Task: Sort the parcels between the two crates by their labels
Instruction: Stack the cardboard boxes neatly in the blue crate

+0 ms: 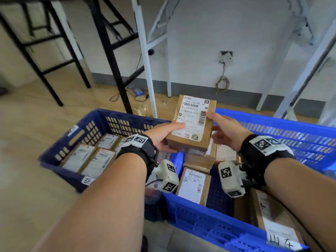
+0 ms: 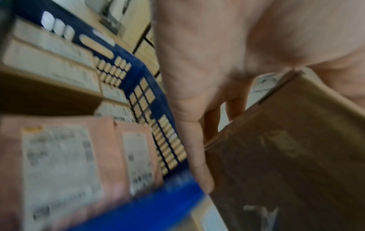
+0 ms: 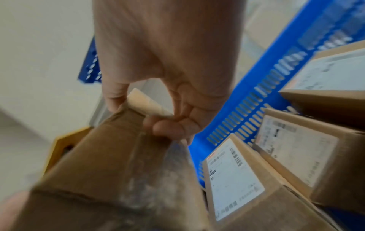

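Held above the gap between two crates: parcel [image 1: 192,120], label up, long axis pointing away. Left hand [image 1: 161,137] fingers pinching its left edge, right hand [image 1: 227,131] fingers pinching the right. Left crate [image 1: 54,157] and right crate [image 1: 272,124] equally near.

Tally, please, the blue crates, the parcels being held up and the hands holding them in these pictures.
Blue plastic crates: 2
Brown cardboard parcel held up: 1
Hands gripping it, left hand and right hand: 2
Total: 5
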`<state>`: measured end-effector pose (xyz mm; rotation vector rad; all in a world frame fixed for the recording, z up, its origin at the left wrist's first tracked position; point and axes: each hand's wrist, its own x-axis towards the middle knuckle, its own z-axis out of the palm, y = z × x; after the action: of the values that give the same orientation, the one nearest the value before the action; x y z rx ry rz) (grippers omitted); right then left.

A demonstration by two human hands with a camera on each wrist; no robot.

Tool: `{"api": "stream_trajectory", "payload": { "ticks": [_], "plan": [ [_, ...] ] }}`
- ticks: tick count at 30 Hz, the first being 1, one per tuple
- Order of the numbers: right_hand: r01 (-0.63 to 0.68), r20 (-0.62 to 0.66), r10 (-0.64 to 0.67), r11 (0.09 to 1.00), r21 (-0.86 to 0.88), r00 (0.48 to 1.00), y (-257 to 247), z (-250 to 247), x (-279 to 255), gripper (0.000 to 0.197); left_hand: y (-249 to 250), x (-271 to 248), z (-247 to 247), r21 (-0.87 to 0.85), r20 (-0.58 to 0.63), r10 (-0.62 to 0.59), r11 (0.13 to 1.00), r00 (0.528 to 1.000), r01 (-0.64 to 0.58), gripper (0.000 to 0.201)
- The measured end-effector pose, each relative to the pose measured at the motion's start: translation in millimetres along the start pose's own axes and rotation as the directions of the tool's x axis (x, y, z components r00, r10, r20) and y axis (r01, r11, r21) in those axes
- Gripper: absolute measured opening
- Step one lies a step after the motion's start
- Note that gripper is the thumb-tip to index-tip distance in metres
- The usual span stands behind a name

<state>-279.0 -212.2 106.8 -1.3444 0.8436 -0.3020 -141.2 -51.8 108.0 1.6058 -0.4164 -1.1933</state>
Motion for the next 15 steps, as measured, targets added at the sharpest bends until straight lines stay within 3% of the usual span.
{"api": "stream_trajectory", "payload": {
  "ticks": [4,9,15],
  "plan": [
    [-0.021,0.186,0.048,0.99,-0.142,0.981,-10,52,16,0.035,3,-3,-60,-0.038,-0.12,-0.014,0.999,0.993,0.01,0.037],
    [0.032,0.278,0.021,0.983,-0.183,0.96,-32,124,44,0.019,22,-13,-129,0.001,-0.233,-0.005,1.0,0.973,0.006,0.025],
    [0.029,0.378,0.037,0.985,-0.168,0.925,-40,190,72,0.027,40,-22,-199,0.083,-0.342,-0.016,0.995,0.94,0.047,0.032]
  ]
}}
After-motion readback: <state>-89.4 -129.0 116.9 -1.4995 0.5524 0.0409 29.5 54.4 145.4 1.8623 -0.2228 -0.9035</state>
